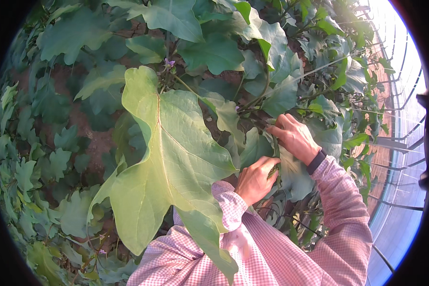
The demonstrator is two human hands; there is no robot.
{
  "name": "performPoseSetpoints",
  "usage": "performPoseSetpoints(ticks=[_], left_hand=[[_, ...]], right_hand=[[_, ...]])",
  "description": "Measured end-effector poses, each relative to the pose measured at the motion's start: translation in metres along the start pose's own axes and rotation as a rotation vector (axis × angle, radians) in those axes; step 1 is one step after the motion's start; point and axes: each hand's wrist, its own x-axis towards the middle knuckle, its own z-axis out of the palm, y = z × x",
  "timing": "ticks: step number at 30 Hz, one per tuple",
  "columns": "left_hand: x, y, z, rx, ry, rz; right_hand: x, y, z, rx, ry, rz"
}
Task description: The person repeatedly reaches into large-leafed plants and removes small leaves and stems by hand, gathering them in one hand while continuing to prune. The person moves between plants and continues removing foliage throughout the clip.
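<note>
Both my hands are among the leafy stems of a plant with lobed leaves and purple flowers, which looks like an eggplant. My left hand (257, 180) has its thumb and fingers closed on a green stem (276, 152). Above and to the right of it, my right hand (295, 136), with a dark band at the wrist, pinches at the upper part of the same stem; its fingertips are partly hidden by leaves. A large pale green leaf (178, 150) spreads close to the camera, left of my hands, and covers part of my left sleeve.
A taut string (318, 71) crosses the foliage at the upper right. Purple flowers (169, 63) show among the stems. Dense leaves and patches of brown soil (89, 139) lie to the left. Curved frame bars and clear sheeting (397, 186) of a greenhouse stand at the right.
</note>
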Motion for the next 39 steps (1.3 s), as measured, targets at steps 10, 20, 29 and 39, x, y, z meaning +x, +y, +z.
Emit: performPoseSetpoints(ticks=[10,20,29,39], left_hand=[[-0.012,-0.013,-0.006,0.086,-0.056,-0.093],[-0.017,-0.009,0.006,0.153,-0.048,-0.083],[-0.018,-0.006,0.005,0.187,-0.009,-0.037],[-0.021,0.003,-0.001,0.158,-0.039,-0.134]], right_hand=[[0.019,0.011,0.010,-0.083,-0.130,-0.063],[0.035,0.010,0.034,-0.312,-0.162,-0.167],[0.042,0.008,0.046,-0.515,-0.337,-0.201],[0.045,0.030,-0.019,0.129,-0.041,0.170]])
